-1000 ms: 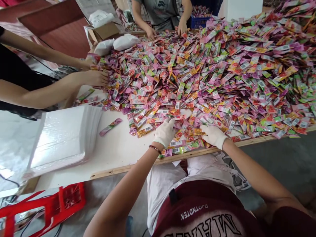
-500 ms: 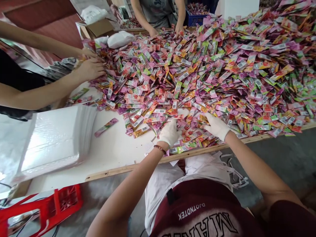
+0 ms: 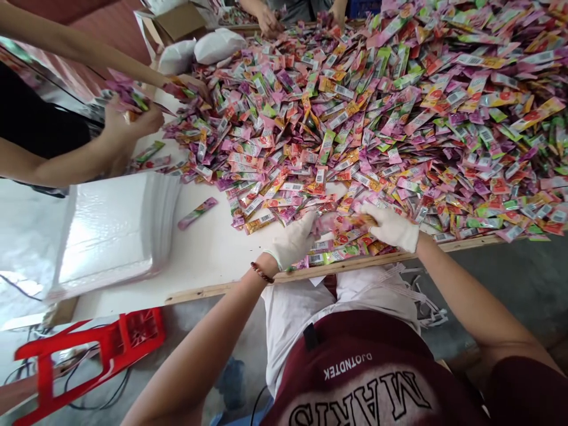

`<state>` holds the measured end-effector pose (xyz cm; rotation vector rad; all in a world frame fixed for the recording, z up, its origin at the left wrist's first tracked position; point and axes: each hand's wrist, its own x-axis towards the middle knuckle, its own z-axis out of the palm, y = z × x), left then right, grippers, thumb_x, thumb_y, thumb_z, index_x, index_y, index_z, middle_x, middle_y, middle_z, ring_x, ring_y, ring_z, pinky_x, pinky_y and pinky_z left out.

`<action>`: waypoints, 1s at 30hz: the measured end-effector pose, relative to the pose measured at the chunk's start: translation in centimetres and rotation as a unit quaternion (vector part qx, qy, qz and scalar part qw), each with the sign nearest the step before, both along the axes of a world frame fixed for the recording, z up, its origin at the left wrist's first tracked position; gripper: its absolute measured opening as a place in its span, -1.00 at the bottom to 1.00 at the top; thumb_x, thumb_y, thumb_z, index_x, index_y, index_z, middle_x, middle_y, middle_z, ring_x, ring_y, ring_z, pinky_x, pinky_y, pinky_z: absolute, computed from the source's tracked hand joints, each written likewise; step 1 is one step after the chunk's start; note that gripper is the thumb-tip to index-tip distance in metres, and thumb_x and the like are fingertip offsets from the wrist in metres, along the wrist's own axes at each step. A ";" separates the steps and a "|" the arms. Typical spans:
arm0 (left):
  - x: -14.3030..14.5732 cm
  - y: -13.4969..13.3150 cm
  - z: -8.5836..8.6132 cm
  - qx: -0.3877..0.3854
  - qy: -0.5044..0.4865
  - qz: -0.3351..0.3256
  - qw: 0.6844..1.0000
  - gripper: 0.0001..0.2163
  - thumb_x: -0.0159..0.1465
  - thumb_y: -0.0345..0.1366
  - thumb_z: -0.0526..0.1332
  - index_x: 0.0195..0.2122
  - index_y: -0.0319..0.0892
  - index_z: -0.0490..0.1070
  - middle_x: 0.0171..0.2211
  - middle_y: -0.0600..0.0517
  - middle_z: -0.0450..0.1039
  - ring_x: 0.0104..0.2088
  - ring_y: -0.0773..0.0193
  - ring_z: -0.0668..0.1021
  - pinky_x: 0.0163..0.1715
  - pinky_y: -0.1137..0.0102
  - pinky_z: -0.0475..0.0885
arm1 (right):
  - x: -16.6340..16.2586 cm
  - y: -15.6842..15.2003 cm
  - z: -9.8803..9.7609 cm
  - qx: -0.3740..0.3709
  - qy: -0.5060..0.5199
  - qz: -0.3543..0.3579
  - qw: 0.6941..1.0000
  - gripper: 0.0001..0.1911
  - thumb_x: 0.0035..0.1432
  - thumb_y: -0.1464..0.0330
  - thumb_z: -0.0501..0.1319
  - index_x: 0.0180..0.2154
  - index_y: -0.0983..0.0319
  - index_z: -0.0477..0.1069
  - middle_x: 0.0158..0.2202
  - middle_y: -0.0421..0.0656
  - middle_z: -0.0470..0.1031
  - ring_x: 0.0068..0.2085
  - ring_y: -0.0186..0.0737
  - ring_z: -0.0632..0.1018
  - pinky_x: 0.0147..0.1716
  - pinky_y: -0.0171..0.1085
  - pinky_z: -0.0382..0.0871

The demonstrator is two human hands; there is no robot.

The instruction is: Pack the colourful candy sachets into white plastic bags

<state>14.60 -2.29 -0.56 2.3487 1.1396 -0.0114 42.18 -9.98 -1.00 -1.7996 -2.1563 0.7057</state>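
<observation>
Both my hands wear white gloves and work at the near edge of a big pile of small stick sachets [image 3: 326, 148] in pink, orange, green and purple. My left hand [image 3: 295, 239] is open, its fingers stretched out against the left side of a few sachets. Opposite it, my right hand [image 3: 393, 228] has thumb and fingers closed on an orange sachet [image 3: 364, 220], which is blurred. Between the two hands lie more loose pink sachets [image 3: 346, 236]. Some fingertips are hidden among the sachets.
A stack of clear plastic sheets or bags [image 3: 110, 228] lies on the white table [image 3: 199, 260], with one single sachet [image 3: 197, 213] beside it. Co-workers' hands [image 3: 133, 127] handle sachets at the left and far side. A red stool [image 3: 102, 355] stands below; a cardboard box [image 3: 175, 26] is behind.
My left hand has shifted left and its fingers have straightened. The right hand keeps nearly its place. At the left, a co-worker's hand has lifted a bunch of sachets off the pile.
</observation>
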 end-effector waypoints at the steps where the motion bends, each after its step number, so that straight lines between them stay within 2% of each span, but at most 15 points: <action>1: 0.2 -0.1 -0.4 -0.016 0.025 -0.013 0.999 -0.65 0.21 -0.32 0.23 0.03 -0.20 0.36 -0.18 -0.12 0.54 -0.18 0.07 0.59 -0.19 0.32 0.44 | -0.9 0.3 -0.3 -0.023 0.008 0.021 0.999 -0.50 0.15 0.40 0.20 0.14 0.27 0.31 -0.09 -0.05 0.54 -0.16 -0.10 0.53 -0.16 -0.24 0.35; 3: 0.9 -0.4 -1.0 -0.037 0.085 -0.028 0.995 -0.66 0.16 -0.31 0.28 -0.02 -0.20 0.41 -0.15 -0.15 0.55 -0.13 0.01 0.59 -0.16 0.29 0.44 | -2.5 1.1 -1.2 -0.057 -0.010 0.058 0.997 -0.48 0.10 0.39 0.27 0.13 0.29 0.34 -0.08 -0.03 0.54 -0.14 -0.10 0.54 -0.15 -0.24 0.35; 7: 1.7 -0.5 -0.9 -0.019 0.144 -0.043 0.988 -0.78 0.22 -0.30 0.22 -0.10 -0.15 0.48 -0.09 -0.14 0.55 -0.08 0.01 0.59 -0.12 0.27 0.45 | -3.7 2.2 -2.4 -0.069 -0.068 0.083 0.992 -0.63 0.04 0.50 0.24 -0.06 0.28 0.49 -0.07 0.00 0.54 -0.05 -0.05 0.53 -0.06 -0.22 0.34; 10: 0.8 -0.5 0.4 0.036 0.116 -0.058 0.991 -0.77 0.25 -0.34 0.16 -0.07 -0.16 0.44 -0.04 -0.14 0.51 -0.07 0.07 0.58 -0.13 0.30 0.44 | -3.0 1.8 -1.8 -0.012 -0.038 0.085 0.996 -0.62 -0.01 0.53 0.20 -0.09 0.30 0.50 -0.07 0.02 0.52 -0.02 0.00 0.50 -0.02 -0.17 0.33; 12: -0.5 -0.5 1.5 0.062 0.100 -0.041 0.992 -0.76 0.28 -0.37 0.10 -0.04 -0.18 0.40 -0.13 -0.13 0.53 -0.15 0.11 0.58 -0.17 0.31 0.43 | -2.5 1.2 -0.9 0.021 -0.011 0.076 0.997 -0.59 -0.02 0.53 0.17 -0.07 0.30 0.47 -0.09 0.02 0.52 -0.03 0.02 0.49 -0.02 -0.14 0.33; 14: -2.1 -0.6 2.5 0.064 0.090 -0.023 0.994 -0.78 0.31 -0.32 0.08 -0.04 -0.18 0.36 -0.25 -0.09 0.52 -0.25 0.16 0.57 -0.23 0.33 0.41 | -2.5 0.6 0.0 0.009 0.020 0.067 0.997 -0.55 0.02 0.51 0.15 0.00 0.28 0.43 -0.10 -0.03 0.53 -0.09 -0.03 0.51 -0.07 -0.17 0.34; 16: -3.6 -0.5 3.0 0.050 0.088 -0.025 0.995 -0.78 0.29 -0.23 0.13 -0.08 -0.17 0.35 -0.28 -0.06 0.51 -0.29 0.18 0.55 -0.26 0.35 0.40 | -3.0 0.3 0.4 -0.043 0.033 0.077 0.996 -0.54 0.07 0.46 0.16 0.06 0.26 0.38 -0.12 -0.07 0.54 -0.17 -0.10 0.52 -0.15 -0.22 0.34; 18: -4.6 -0.5 2.8 0.025 0.110 -0.033 0.993 -0.73 0.22 -0.18 0.20 -0.08 -0.16 0.36 -0.25 -0.08 0.51 -0.27 0.15 0.55 -0.26 0.33 0.40 | -3.9 0.4 0.4 -0.096 0.004 0.106 0.990 -0.53 0.06 0.39 0.22 0.06 0.27 0.37 -0.13 -0.06 0.55 -0.20 -0.11 0.52 -0.20 -0.25 0.32; 20: -5.2 -0.5 2.0 -0.008 0.156 -0.043 0.987 -0.69 0.16 -0.19 0.23 -0.08 -0.16 0.39 -0.20 -0.10 0.53 -0.22 0.09 0.56 -0.23 0.30 0.41 | -5.0 0.7 -0.1 -0.126 -0.041 0.128 0.983 -0.55 -0.01 0.36 0.28 -0.02 0.26 0.43 -0.17 -0.04 0.56 -0.21 -0.08 0.53 -0.21 -0.24 0.30; 24: -5.6 -0.6 0.3 -0.053 0.243 -0.064 0.966 -0.77 0.15 -0.30 0.17 -0.16 -0.15 0.47 -0.19 -0.11 0.56 -0.18 0.05 0.60 -0.21 0.29 0.42 | -6.5 1.5 -1.0 -0.137 -0.051 0.133 0.980 -0.68 -0.13 0.42 0.32 -0.22 0.21 0.51 -0.31 -0.11 0.59 -0.23 -0.07 0.56 -0.22 -0.25 0.31; 27: -6.5 -0.6 0.6 -0.025 0.218 -0.078 0.973 -0.82 0.15 -0.31 0.14 -0.26 -0.16 0.48 -0.22 -0.10 0.55 -0.20 0.07 0.60 -0.21 0.29 0.43 | -5.8 1.9 -0.7 -0.130 -0.027 0.128 0.983 -0.72 -0.11 0.41 0.30 -0.24 0.19 0.52 -0.33 -0.17 0.58 -0.24 -0.09 0.56 -0.24 -0.26 0.34; 30: -7.6 -0.7 1.8 0.024 0.138 -0.064 0.988 -0.85 0.14 -0.32 0.14 -0.30 -0.18 0.44 -0.26 -0.10 0.52 -0.25 0.11 0.56 -0.24 0.30 0.42 | -3.1 2.0 0.1 -0.108 0.026 0.097 0.989 -0.67 0.00 0.40 0.22 -0.13 0.22 0.50 -0.25 -0.17 0.59 -0.23 -0.11 0.57 -0.21 -0.25 0.40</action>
